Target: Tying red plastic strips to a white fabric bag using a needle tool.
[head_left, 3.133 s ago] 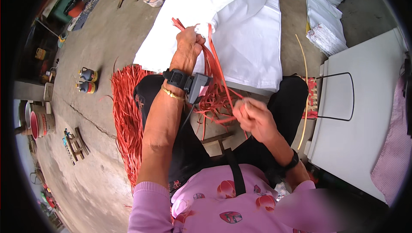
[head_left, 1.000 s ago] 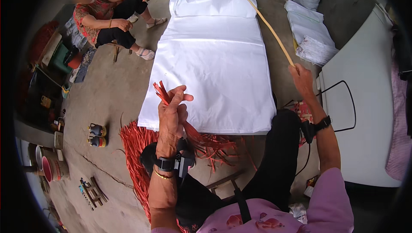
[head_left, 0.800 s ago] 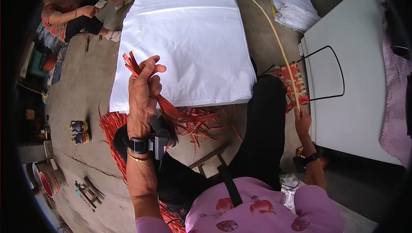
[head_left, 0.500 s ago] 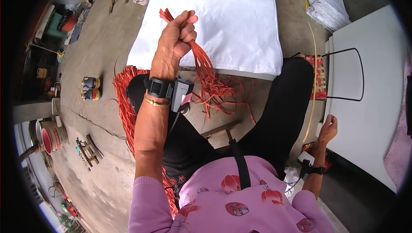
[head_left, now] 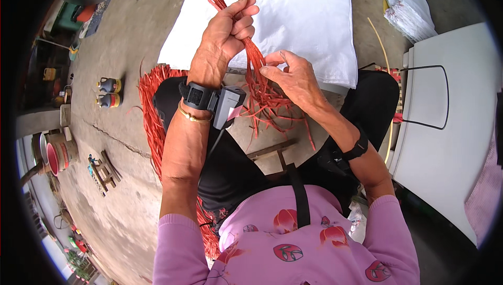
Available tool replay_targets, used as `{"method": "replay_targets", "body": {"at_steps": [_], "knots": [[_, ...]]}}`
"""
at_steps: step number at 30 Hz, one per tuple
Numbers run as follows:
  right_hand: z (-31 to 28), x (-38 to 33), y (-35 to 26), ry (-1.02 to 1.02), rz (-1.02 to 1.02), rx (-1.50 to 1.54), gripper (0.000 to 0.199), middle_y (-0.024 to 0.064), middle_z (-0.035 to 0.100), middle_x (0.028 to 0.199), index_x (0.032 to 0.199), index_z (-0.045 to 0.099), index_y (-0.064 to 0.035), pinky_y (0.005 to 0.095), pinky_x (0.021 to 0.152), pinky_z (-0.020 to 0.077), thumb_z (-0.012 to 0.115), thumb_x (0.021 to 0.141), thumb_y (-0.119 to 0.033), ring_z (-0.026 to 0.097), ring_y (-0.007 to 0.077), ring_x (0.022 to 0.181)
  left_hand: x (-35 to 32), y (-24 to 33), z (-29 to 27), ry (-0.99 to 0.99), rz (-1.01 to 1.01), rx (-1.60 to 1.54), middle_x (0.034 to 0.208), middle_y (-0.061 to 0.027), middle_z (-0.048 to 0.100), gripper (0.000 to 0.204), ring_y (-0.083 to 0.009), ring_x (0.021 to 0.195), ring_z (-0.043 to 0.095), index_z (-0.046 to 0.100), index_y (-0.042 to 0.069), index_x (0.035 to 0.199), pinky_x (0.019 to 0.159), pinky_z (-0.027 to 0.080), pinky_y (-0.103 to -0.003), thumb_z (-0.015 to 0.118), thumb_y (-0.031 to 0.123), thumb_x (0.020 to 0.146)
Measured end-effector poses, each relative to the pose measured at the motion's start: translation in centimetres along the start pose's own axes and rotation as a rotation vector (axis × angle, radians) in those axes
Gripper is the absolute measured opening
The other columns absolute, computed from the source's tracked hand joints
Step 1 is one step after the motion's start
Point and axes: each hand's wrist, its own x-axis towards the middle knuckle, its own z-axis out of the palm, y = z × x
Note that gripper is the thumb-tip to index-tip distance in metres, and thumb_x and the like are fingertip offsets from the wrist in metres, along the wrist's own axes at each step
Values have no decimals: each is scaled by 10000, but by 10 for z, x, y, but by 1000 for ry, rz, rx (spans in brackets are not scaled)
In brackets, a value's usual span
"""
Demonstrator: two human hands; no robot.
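Note:
My left hand (head_left: pixel 229 29) is closed around the upper part of a bundle of thin red strips (head_left: pixel 255 60), with short ends sticking out above the fist. The loose, tangled lower ends hang between my knees. My right hand (head_left: pixel 294 78) is at the bundle's right side just below the left fist, thumb and forefinger bent in on the strips in a pinch. How many strips lie between those fingertips is hidden. Behind both hands a white cloth (head_left: pixel 309 17) covers a flat surface.
A long heap of red strips (head_left: pixel 151 108) lies beside my left leg. Two dark bottles (head_left: pixel 109 92) and a small wooden stool (head_left: pixel 102 171) stand on the concrete floor to the left. At right are a large white panel (head_left: pixel 440 112) and a black wire loop (head_left: pixel 447 96). Another person sits far left.
My right hand has come up from beside the white panel to the red bundle. My left fist, still holding the strips, has shifted slightly up and right in the picture.

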Motion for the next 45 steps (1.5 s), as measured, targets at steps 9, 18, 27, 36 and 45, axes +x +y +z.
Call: {"method": "replay_targets", "body": {"at_steps": [9,18,27,36,45], "knots": [[-2,8,11,-56,-15,84,182,68,580,633,787,585,19,294,547,420,622,770,-158,502,134,568,-7,9,-3,22,47,55,727,-33,583,198,-33,392,235,526,-23,1019,359,201,-185,510,139,906],[-46,16,23,99,249,148,178,36,564,644,730,575,-4,241,561,364,573,763,-180,470,85,609,-26,36,-15,271,191,352,738,-23,614,201,-25,379,242,567,20,947,343,188,-178,552,211,890],[-23,11,30,-33,169,230,210,20,552,647,734,560,-9,229,510,363,576,785,-212,458,74,572,-18,-66,12,215,-246,422,844,-78,651,272,-38,399,241,556,-20,1029,360,208,-192,543,218,897],[-30,-6,11,-118,145,-26,407,86,603,689,774,574,33,285,569,415,489,855,-357,503,150,581,-24,-20,18,152,94,682,667,4,569,289,-28,398,251,591,-26,1043,367,208,-189,474,215,934],[-35,13,19,90,260,356,675,-8,427,605,826,616,25,200,430,210,276,903,-553,256,53,499,-29,-75,44,-134,199,712,585,8,529,190,-62,522,454,629,-11,964,491,367,-198,545,144,896]]}}
